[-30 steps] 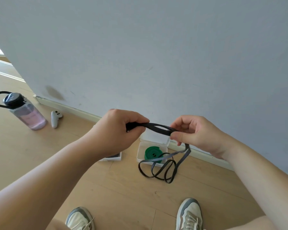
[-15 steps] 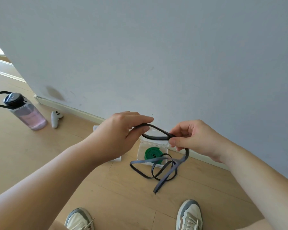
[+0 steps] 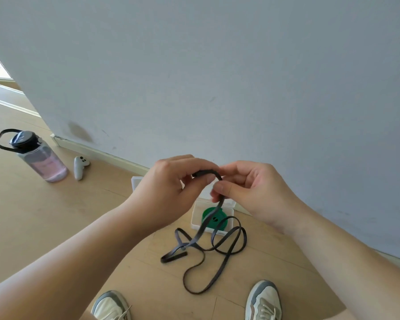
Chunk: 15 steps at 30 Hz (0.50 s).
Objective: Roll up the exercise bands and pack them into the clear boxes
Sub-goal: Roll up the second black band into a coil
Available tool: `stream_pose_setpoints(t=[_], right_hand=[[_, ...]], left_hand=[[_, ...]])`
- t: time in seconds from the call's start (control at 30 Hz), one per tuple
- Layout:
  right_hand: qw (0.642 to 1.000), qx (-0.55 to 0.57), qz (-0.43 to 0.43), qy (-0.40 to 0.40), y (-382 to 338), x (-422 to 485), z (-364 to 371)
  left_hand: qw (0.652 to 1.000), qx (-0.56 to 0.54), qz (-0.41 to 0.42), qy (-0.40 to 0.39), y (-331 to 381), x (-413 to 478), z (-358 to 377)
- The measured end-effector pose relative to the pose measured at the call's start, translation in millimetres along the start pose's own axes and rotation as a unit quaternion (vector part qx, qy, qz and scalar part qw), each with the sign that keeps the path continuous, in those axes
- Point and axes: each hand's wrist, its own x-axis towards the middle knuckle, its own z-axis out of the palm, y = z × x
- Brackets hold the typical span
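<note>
From the head camera, the step in hand looks like starting the roll. The left hand (image 3: 169, 192) pinches the folded end of the long, flat dark grey rubber band (image 3: 207, 173) between thumb and curled fingers. The right hand (image 3: 252, 190) pinches the strand just beside it. The rest of the band trails in loose loops on the wooden floor (image 3: 56, 215), across the clear plastic box (image 3: 194, 219) holding a rolled green band (image 3: 214, 219). The next move probably calls for tight turns while feeding in the slack.
</note>
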Motion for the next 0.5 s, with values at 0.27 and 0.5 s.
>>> stream_pose_setpoints(t=[0.27, 0.5], right_hand=[[0.992, -0.049, -0.027, 0.109, -9.3, 5.0, -3.2], [0.992, -0.022, -0.046, 0.12, -7.5, 5.0, -2.1]], left_hand=[[1.0, 0.012, 0.01, 0.0, -3.7, -0.8, -3.4], [0.999, 0.002, 0.01, -0.033, -2.6, 1.0, 0.5]])
